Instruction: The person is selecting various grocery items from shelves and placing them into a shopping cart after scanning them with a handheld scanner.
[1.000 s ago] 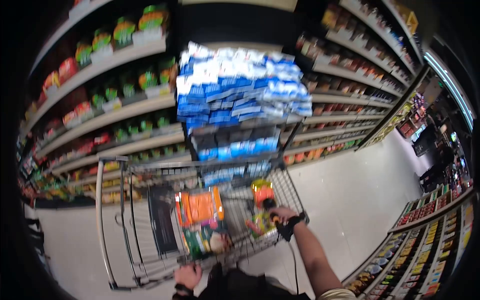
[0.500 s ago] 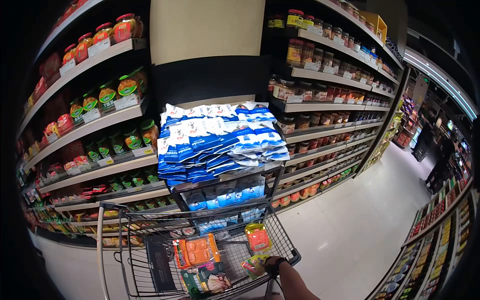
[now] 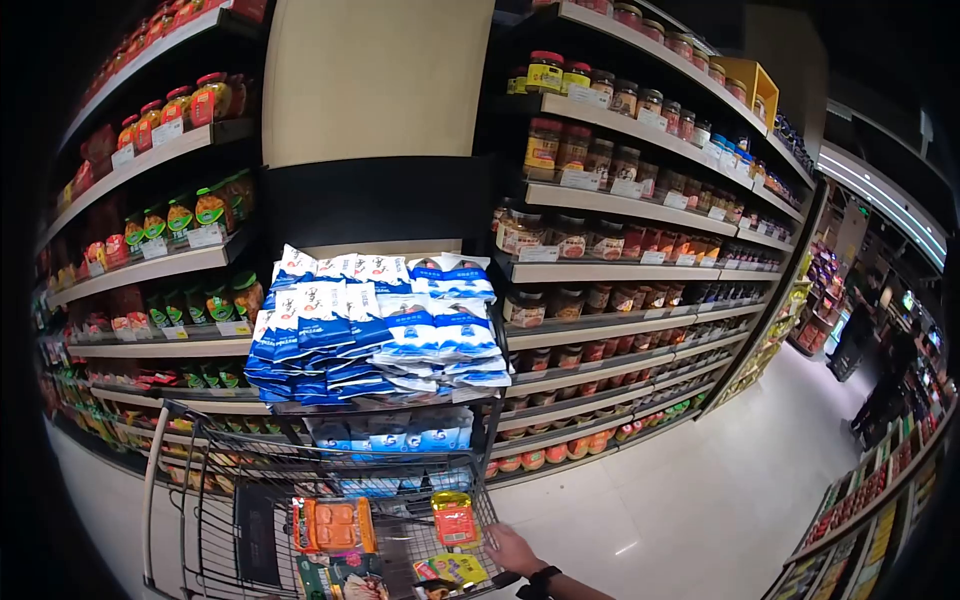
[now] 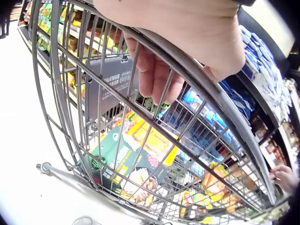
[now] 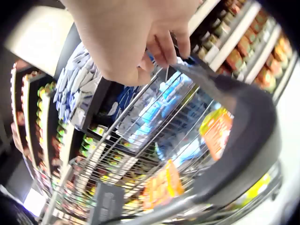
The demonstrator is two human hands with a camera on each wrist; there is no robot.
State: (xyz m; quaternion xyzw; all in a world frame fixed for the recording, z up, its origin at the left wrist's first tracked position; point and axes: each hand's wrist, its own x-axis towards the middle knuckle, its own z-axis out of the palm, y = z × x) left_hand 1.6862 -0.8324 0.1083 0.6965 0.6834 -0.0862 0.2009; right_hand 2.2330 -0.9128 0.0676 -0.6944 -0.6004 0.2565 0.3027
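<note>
Shelves (image 3: 620, 205): jars line the aisle ahead of me.
Cart (image 3: 215, 480): before a rack of blue bags (image 3: 380, 330), packets inside.
Left hand (image 4: 178, 42): my fingers curl round the cart's top rail.
Right hand (image 3: 513, 548): my fingers grip the cart's right rim.

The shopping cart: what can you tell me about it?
The shopping cart is a grey metal wire basket on wheels, standing upright on the pale floor before a rack of blue-and-white bags. Orange, green and yellow food packs lie inside. The left hand grips its top bar; the right hand holds its corner rim.
</note>
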